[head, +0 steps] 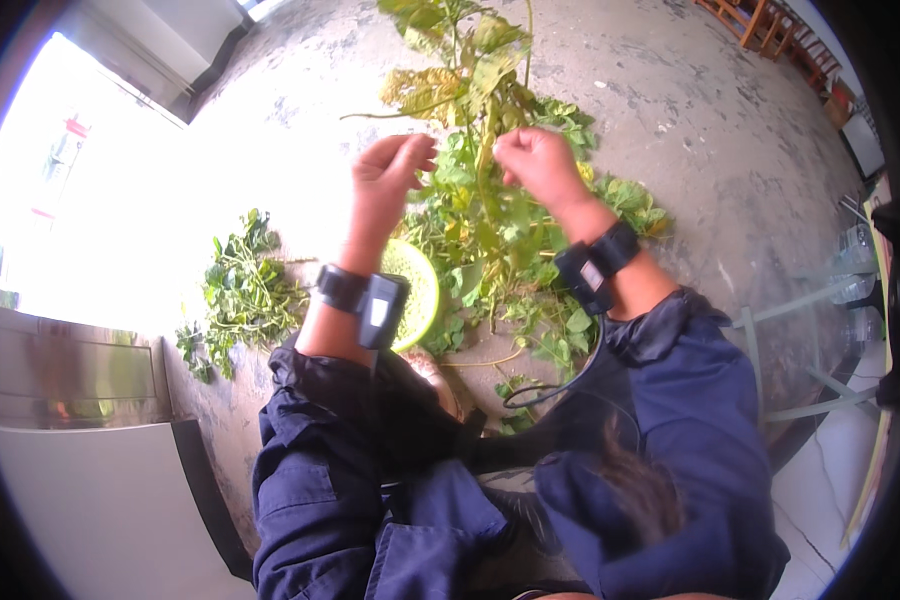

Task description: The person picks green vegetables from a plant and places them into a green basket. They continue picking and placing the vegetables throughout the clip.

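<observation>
A leafy bean plant (pixel 487 97) with yellowing leaves and hanging pods stands raised in front of me. My right hand (pixel 534 161) is closed at its stem and pods, thumb against the curled fingers. On the plant's left side, my left hand (pixel 396 163) has its fingers bent inward; whether something small sits between them is unclear. Below my left hand, a lime-green basin (pixel 435 289) holds many small pale green pieces, partly covered by my forearm. Under the raised plant, a heap of green bean plants (pixel 457 217) spreads over the floor.
A smaller pile of leafy stalks (pixel 251 292) lies to the left on the concrete floor (pixel 675 112). At lower left is a white cabinet (pixel 105 495). A glass-like table frame (pixel 754 352) and plastic bottles (pixel 855 247) stand right. Wooden chairs (pixel 765 30) are far right. A cable (pixel 562 390) loops from my right wrist device.
</observation>
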Demonstrator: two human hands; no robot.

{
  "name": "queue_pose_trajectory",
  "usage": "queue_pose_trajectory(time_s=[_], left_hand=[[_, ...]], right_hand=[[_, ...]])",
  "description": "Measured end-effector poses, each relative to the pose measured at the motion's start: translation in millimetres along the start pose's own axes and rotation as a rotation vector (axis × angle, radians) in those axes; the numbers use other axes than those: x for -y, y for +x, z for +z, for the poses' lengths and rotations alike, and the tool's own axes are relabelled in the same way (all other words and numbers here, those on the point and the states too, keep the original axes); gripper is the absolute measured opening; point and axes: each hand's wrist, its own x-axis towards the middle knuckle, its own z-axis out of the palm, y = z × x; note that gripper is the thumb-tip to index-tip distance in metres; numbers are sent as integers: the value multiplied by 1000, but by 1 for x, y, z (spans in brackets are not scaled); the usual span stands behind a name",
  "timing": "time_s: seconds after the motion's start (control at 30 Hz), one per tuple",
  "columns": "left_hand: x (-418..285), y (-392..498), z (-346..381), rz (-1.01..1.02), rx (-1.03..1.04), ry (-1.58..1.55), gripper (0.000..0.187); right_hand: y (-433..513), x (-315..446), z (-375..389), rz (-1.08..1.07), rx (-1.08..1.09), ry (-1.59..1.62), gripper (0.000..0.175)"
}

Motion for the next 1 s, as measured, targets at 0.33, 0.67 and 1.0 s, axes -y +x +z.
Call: queue_pose_trajectory(time_s=[0.33, 0.67, 1.0], left_hand=[[13, 29, 57, -136, 105, 338, 30], [22, 31, 66, -302, 95, -63, 27], [28, 26, 69, -246, 108, -154, 32]], right_hand=[[-7, 1, -1, -190, -31, -189, 21], [13, 12, -30, -304, -193, -214, 32], [30, -2, -34, -52, -48, 101, 24]])
